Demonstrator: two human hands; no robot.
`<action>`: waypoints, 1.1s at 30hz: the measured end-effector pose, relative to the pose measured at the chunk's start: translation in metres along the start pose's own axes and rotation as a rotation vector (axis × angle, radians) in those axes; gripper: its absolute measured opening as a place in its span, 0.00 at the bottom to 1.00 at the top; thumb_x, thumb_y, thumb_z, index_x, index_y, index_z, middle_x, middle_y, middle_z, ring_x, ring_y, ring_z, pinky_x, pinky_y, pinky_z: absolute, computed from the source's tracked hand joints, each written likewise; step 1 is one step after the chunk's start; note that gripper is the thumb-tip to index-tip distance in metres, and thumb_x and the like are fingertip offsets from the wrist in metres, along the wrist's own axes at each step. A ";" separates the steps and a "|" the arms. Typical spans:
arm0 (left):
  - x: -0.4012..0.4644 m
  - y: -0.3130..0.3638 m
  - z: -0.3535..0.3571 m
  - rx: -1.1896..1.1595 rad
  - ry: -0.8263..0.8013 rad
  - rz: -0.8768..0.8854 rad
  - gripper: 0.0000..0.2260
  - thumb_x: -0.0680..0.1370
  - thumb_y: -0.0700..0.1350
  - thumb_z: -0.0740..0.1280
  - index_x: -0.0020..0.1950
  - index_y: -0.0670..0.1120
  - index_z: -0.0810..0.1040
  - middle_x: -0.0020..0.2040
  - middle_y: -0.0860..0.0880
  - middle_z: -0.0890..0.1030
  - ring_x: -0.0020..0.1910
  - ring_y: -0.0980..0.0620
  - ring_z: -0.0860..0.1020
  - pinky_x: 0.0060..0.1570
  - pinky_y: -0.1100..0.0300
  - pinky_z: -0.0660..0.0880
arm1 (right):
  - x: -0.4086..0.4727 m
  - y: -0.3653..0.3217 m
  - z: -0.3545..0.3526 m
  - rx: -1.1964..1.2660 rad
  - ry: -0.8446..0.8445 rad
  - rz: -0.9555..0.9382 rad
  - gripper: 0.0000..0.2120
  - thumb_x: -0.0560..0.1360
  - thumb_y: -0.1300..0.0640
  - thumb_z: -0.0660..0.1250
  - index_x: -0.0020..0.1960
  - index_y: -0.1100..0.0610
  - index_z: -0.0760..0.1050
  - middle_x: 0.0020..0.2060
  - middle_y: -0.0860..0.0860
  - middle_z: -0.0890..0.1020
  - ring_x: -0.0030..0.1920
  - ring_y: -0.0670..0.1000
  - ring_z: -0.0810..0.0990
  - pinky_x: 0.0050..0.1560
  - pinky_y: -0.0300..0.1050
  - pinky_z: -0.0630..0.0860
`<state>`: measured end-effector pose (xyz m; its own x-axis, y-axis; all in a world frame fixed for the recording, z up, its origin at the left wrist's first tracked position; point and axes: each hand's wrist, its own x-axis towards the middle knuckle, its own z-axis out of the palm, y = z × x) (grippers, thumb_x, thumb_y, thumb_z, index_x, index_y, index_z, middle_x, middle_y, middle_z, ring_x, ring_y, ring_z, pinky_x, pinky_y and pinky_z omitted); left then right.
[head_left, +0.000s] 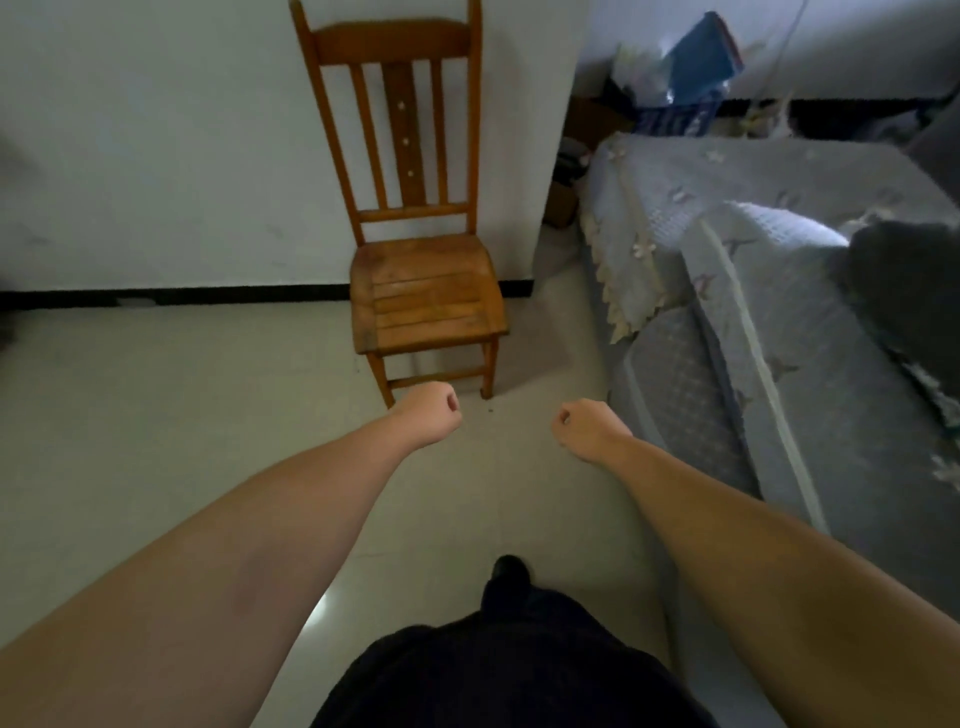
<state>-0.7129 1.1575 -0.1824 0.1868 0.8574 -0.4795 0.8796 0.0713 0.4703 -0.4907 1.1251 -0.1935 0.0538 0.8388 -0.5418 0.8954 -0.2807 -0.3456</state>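
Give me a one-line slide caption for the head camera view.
Left hand and right hand, curled into empty fists, extended toward a wooden chair against the wall.

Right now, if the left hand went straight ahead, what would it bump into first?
Most likely the wooden chair: the left hand, a fist holding nothing, points toward its front legs and low rung. Nothing shows between them, though this single view leaves the depth unclear.

left hand (431, 413) fisted, right hand (587, 427) fisted
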 end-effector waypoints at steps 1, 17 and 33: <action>0.007 0.002 -0.006 -0.028 0.021 -0.015 0.06 0.78 0.44 0.63 0.50 0.45 0.79 0.52 0.47 0.81 0.51 0.48 0.78 0.52 0.53 0.76 | 0.014 -0.006 -0.009 -0.013 0.002 -0.027 0.14 0.78 0.58 0.55 0.35 0.56 0.70 0.41 0.56 0.80 0.38 0.55 0.76 0.37 0.44 0.72; 0.038 -0.173 -0.127 -0.238 0.260 -0.468 0.11 0.77 0.43 0.64 0.58 0.41 0.78 0.58 0.43 0.79 0.59 0.44 0.76 0.56 0.56 0.72 | 0.158 -0.264 0.020 -0.307 -0.232 -0.494 0.12 0.79 0.56 0.56 0.50 0.59 0.77 0.48 0.55 0.79 0.50 0.56 0.78 0.48 0.47 0.74; -0.013 -0.404 -0.281 -0.534 0.515 -0.736 0.10 0.76 0.39 0.61 0.53 0.38 0.80 0.50 0.38 0.83 0.53 0.41 0.80 0.46 0.59 0.73 | 0.211 -0.574 0.108 -0.558 -0.313 -0.768 0.12 0.79 0.58 0.57 0.44 0.61 0.76 0.41 0.57 0.77 0.44 0.57 0.75 0.42 0.42 0.66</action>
<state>-1.1933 1.2610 -0.1584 -0.6359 0.6152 -0.4659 0.3692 0.7727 0.5164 -1.0408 1.4126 -0.1922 -0.6738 0.5176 -0.5273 0.7221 0.6127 -0.3212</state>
